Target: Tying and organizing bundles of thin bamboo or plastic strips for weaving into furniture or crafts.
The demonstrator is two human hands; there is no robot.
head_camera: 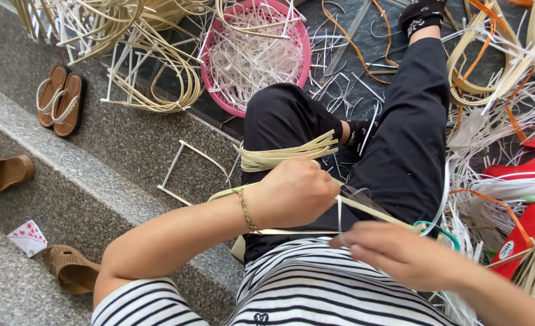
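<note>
Left hand: fist closed around a bundle of flat pale-yellow strips, gold chain bracelet at the wrist. Bundle fanning out leftward and rightward above the knuckles, lying across the left knee of the black trousers. Strips thin, ribbon-like, smooth, slightly curved, cut ends uneven.

Right hand: fingers curled, thumb and forefinger pinched on a single pale strip running between the two hands over the lap. Thin white sliver standing upright between the hands, just beside the left fist. Green ring-like loop touching the right hand at its far side.

Striped black-and-white shirt at the lower edge of the view.

Pink plastic basket on the dark floor beyond the knees, filled with white offcuts. Loose coils of pale strips left of the basket, near the top step edge. More strips, white and orange, heaped at the right, over a red plastic object.

Grey stone steps at the left: pair of brown flip-flops on the upper step, two tan sandals lower down, a small folded paper with red stars between them.
</note>
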